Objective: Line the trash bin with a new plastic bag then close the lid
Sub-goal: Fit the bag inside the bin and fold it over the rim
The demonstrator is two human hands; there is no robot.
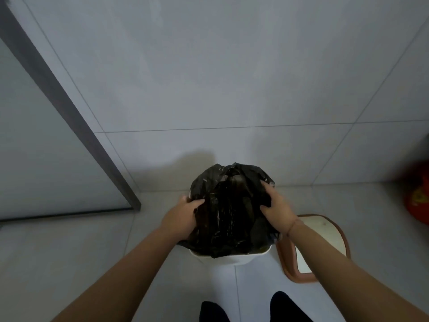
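Black bag (228, 205) bunched atop white bin (232, 258); lid (325, 240) beside.

grey tiled wall (232, 66) | dark door frame (58, 94) | red object (417, 196), right edge, blurred

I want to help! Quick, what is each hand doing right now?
Left hand: closed on the left side of the black bag over the white bin.
Right hand: closed on the bag's right side.

Your way to the bin's (232, 258) mouth is blocked: the black bag (228, 210) bulges over it, both hands gripping its sides. The lid (325, 247) lies just right of it; the floor (92, 252) left is open.
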